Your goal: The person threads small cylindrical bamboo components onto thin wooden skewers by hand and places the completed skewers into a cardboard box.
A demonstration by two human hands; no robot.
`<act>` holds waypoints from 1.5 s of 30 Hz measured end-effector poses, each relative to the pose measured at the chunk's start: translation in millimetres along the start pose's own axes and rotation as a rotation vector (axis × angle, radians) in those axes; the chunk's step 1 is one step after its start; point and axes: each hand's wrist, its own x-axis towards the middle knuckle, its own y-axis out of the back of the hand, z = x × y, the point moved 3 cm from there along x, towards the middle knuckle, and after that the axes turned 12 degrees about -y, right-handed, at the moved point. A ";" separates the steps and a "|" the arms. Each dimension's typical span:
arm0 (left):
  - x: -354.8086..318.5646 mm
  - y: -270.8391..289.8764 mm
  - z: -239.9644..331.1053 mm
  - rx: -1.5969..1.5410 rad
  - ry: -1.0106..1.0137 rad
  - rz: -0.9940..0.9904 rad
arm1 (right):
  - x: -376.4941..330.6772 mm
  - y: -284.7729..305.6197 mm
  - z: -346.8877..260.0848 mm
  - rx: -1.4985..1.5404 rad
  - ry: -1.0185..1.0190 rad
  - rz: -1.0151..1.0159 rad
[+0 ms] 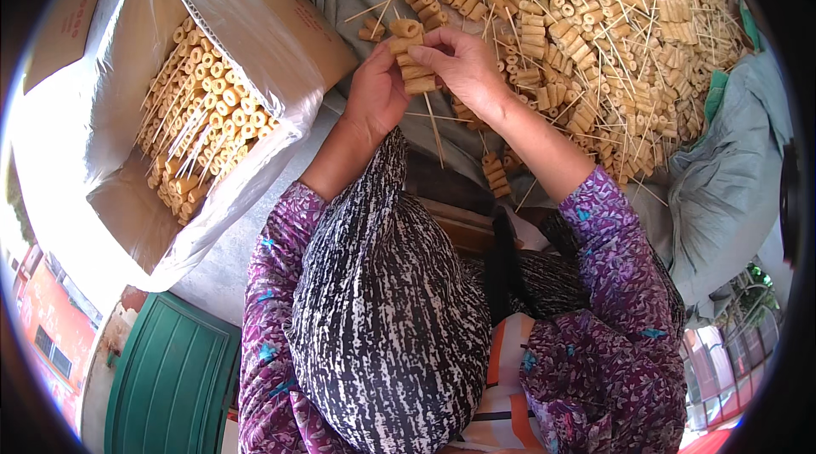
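Note:
Between my two hands is a skewer of tan, hollow tube-shaped pieces (414,63), with its bare stick pointing down toward my lap. My left hand (380,90) is closed round the left side of the pieces. From the right, my right hand (463,65) pinches them, its thumb lying across the middle of the stack. Just beyond both hands spreads a large heap of similar skewers (586,37), lying in all directions. One more skewer (495,175) hangs at the near edge of the heap, below my right forearm.
At the left stands an open cardboard box (255,16) lined with clear plastic (127,71). Inside it, skewers (208,105) lie stacked with sticks pointing alike. Grey-green cloth (722,173) borders the heap on the right. A green panel (170,377) is at lower left.

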 end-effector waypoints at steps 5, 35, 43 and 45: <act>-9.2 8.5 -2.3 0.025 0.041 0.065 | -0.1 -6.9 29.0 -0.220 -0.079 0.065; -20.4 14.4 16.0 0.372 -0.127 0.028 | 14.5 10.0 -47.4 -0.353 0.326 0.363; -19.9 5.3 10.9 0.210 -0.073 0.036 | 92.9 12.4 14.7 -0.980 0.014 0.272; -21.4 11.7 11.7 0.212 -0.070 0.038 | 91.3 6.2 16.0 -0.968 -0.015 0.299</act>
